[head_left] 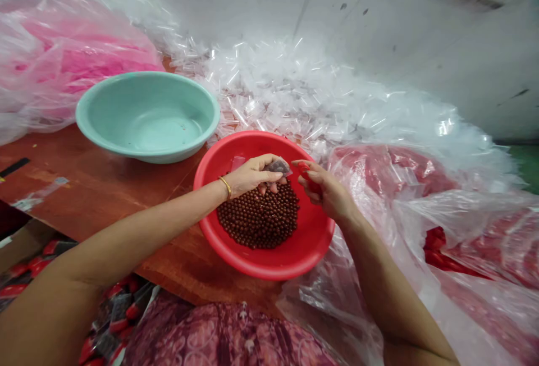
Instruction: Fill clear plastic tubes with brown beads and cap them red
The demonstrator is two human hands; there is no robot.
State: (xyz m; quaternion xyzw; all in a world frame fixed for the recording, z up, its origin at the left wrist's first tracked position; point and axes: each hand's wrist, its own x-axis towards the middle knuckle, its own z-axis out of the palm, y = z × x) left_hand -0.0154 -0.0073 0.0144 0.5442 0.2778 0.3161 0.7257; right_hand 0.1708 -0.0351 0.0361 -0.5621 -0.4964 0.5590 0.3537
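A red plastic basin (269, 259) sits at the table's front edge with a heap of small dark brown beads (261, 220) in it. My left hand (252, 175), with a gold bangle on the wrist, hovers over the beads and pinches a small clear bag (278, 167) that holds some beads. My right hand (326, 189) is just to the right over the basin's rim, fingers curled toward the bag's mouth; what it holds, if anything, is too small to see.
An empty mint-green basin (147, 116) stands behind on the wooden table (96, 192). A big pile of small clear bags (320, 96) runs along the back. A pink-filled plastic sack (63, 57) lies at left, red-filled sacks (463, 225) at right.
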